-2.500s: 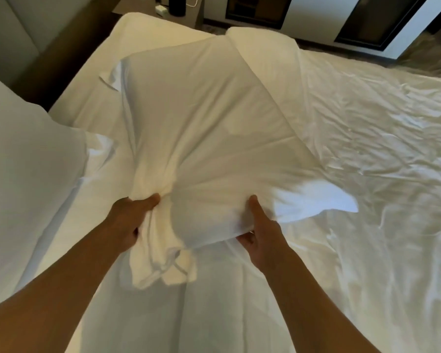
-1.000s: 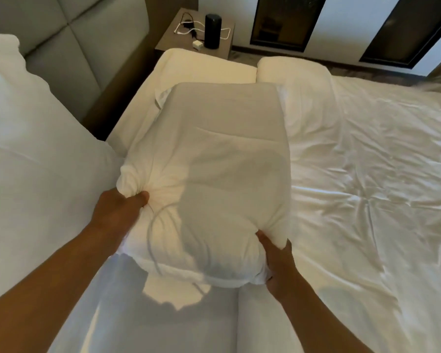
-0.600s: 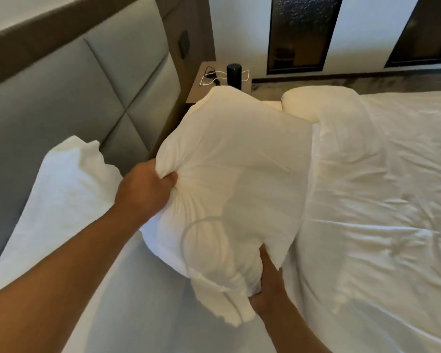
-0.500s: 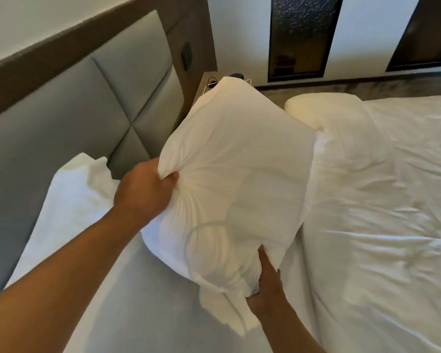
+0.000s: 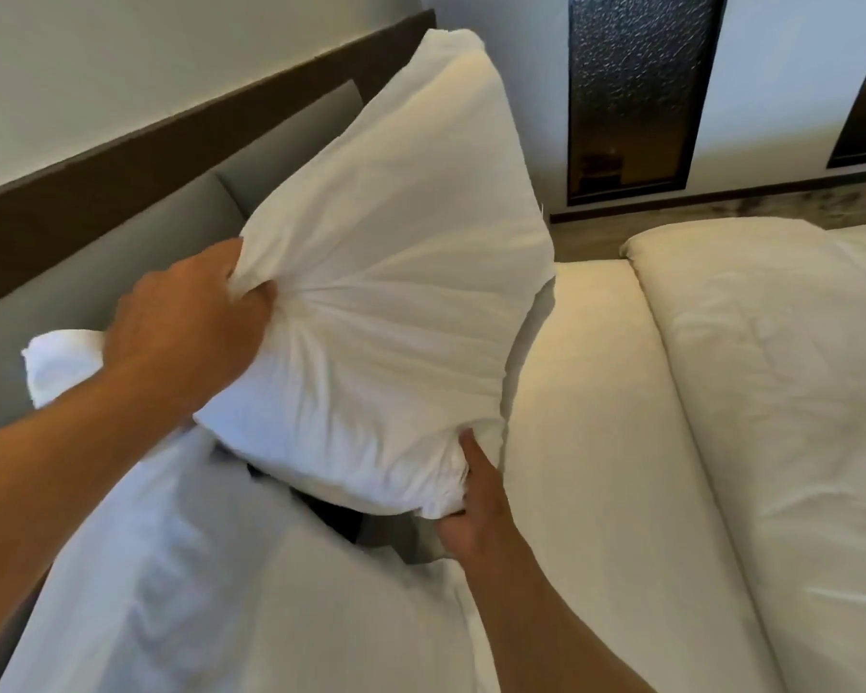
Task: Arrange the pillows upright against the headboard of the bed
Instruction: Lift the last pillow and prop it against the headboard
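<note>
I hold a white pillow (image 5: 396, 272) off the bed, tilted nearly upright with its top corner up by the grey padded headboard (image 5: 181, 227). My left hand (image 5: 186, 322) pinches a bunch of its cover on the left edge. My right hand (image 5: 476, 512) grips its lower right corner from below. A second white pillow (image 5: 136, 567) leans against the headboard at the lower left, partly behind my left arm.
The bed's white mattress sheet (image 5: 581, 442) lies bare to the right of the held pillow, with a folded white duvet (image 5: 781, 392) beyond it. A dark brown trim (image 5: 121, 167) tops the headboard. Dark glass panels (image 5: 636, 92) stand in the far wall.
I have lifted the pillow from lying flat on the bed and tipped it up toward the headboard. Both hands kept their grip. The view swung up and left; the nightstand is now hidden.
</note>
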